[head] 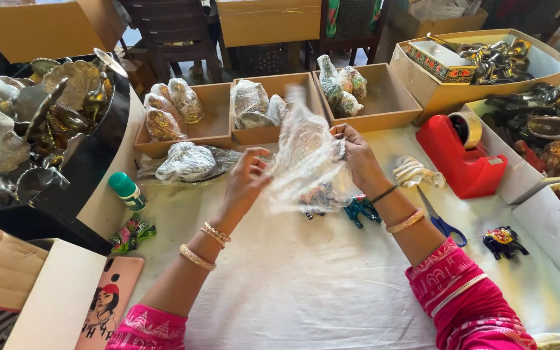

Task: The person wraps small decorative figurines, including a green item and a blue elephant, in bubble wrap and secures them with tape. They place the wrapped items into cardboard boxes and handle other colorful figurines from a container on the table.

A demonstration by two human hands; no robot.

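Head view: left hand (pixel 249 174) and right hand (pixel 356 154) pinch a clear crinkled plastic sheet (pixel 306 162) at frame centre, fingers closed on its edges; blurred, possibly bubble wrap. Small teal figurine (pixel 361 209) beneath.

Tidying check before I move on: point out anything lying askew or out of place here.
One wrapped bundle lies loose on the table in front of the cardboard trays, not in one. The blue-handled scissors lie partly under the right forearm.

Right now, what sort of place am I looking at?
Probably a handicraft packing table: both hands hold a clear plastic wrap sheet, wrapped figurines fill cardboard trays, and a red tape dispenser stands ready.
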